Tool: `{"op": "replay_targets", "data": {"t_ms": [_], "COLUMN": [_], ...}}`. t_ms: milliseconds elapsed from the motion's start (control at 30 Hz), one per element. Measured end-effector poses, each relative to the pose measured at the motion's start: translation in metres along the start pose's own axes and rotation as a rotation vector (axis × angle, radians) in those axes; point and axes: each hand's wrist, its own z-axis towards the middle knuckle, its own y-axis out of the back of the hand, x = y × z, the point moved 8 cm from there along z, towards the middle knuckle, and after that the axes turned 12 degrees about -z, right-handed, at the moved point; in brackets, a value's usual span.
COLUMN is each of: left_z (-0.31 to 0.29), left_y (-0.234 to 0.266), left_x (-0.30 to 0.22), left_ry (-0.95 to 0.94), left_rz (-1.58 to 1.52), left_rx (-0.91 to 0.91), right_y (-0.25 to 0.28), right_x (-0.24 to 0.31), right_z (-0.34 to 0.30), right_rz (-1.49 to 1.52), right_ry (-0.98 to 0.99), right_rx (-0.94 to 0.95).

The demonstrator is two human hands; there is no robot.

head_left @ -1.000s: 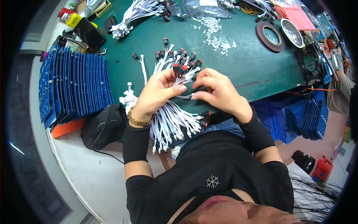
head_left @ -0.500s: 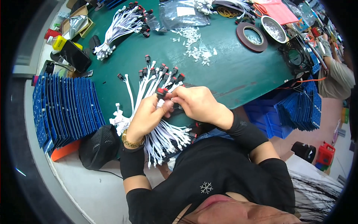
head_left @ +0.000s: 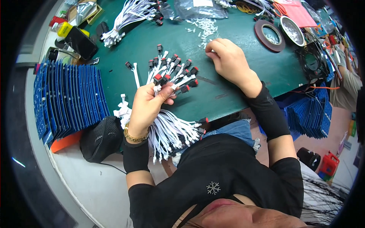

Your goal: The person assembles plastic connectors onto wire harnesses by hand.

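My left hand [head_left: 146, 104] is closed around white cables with black-and-red rocker switches [head_left: 159, 79] on their ends, the switches standing up above my thumb. Around it on the green table [head_left: 213, 85] fan more white switch cables [head_left: 167, 131], some spilling toward the near edge. My right hand [head_left: 230, 62] is over the table, its fingers curled in a pinch just below a scatter of small clear plastic pieces [head_left: 205, 28]. Whatever may sit between its fingertips is too small or hidden to make out.
Rows of blue circuit boards [head_left: 70, 100] stand at the left. Another cable bundle [head_left: 131, 17] lies at the back. A tape roll [head_left: 269, 35], a bowl [head_left: 292, 30] and a black fan [head_left: 312, 60] sit at the right. A person's sleeve [head_left: 344, 81] shows at far right.
My right hand has left the cable ends at my left hand and moved up and right, to the clear pieces. My left hand still grips the switch cables; the view has shifted slightly.
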Motion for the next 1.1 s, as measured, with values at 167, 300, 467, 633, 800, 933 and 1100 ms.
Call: {"op": "replay_targets", "data": {"t_ms": [167, 300, 467, 633, 800, 933, 1100], "left_z": [-0.007, -0.014, -0.02, -0.022, -0.02, -0.018, -0.019], "left_y": [0.001, 0.004, 0.008, 0.006, 0.008, 0.006, 0.007], "left_x": [-0.003, -0.003, -0.003, -0.006, -0.003, 0.0, 0.002], "left_ry": [-0.017, -0.048, -0.151, -0.187, -0.12, -0.088, -0.087], "left_rz": [0.069, 0.03, 0.001, 0.052, -0.04, -0.079, -0.06], "left_rx": [-0.041, -0.086, -0.115, -0.092, -0.086, -0.094, -0.094], "right_y": [0.008, 0.001, -0.015, -0.009, 0.001, 0.001, 0.0], "right_x": [0.038, 0.066, 0.074, 0.082, 0.081, 0.082, 0.082], "right_z": [0.004, -0.003, -0.006, -0.005, -0.004, -0.006, -0.007], "right_rz": [0.682, 0.867, 1.115, 0.999, 0.904, 0.854, 0.827], "right_ry": [-0.036, 0.028, -0.211, -0.029, 0.001, 0.006, 0.01], "right_rx": [0.015, 0.0, 0.139, 0.039, -0.021, -0.039, -0.056]}}
